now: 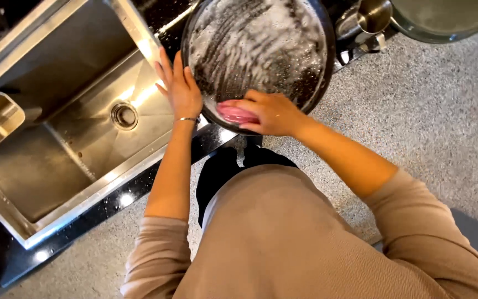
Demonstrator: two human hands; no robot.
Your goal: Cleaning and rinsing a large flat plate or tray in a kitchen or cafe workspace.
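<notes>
Steel sink point(78, 166), right edge: one soapy pan point(258, 52). Your left hand point(179, 88) braces its rim, fingers flat; right hand point(269, 113) grasps one pink sponge point(236, 113).

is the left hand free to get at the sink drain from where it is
Probably not without letting go: the left hand is pressed against the rim of the soapy pan, steadying it. The drain itself lies uncovered in the sink just beside that hand, with nothing between them.
</notes>
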